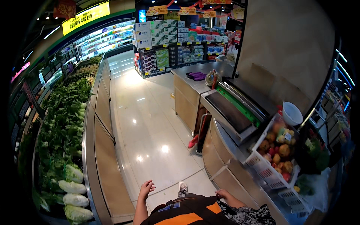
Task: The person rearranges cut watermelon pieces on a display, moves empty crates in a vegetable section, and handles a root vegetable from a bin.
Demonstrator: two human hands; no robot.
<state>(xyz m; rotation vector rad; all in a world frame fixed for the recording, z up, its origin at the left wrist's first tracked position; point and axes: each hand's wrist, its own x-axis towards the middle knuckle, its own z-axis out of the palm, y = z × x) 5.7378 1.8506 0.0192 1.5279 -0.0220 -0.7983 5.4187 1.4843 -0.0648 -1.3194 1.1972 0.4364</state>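
My left hand (146, 188) hangs in front of me over the tiled floor, fingers loosely bent and somewhat apart, with nothing in it. Beside my dark and orange clothing, my right hand (224, 194) is partly turned away; its fingers are mostly hidden, so its grip does not show. A black and white patterned cloth (245, 215) lies by the right forearm. Between the hands one patterned shoe (183, 189) shows on the floor. Neither hand visibly touches any goods. The metal-edged counter (221, 150) stands nearest to the right hand.
Leafy greens (62, 120) and Chinese cabbages (75, 198) fill the left display. On the right are a wrapping machine (236, 108), a white crate (266, 176) of mixed produce, a white bowl (292, 113) and a purple cloth (196, 76). Stacked cartons (157, 33) stand far ahead.
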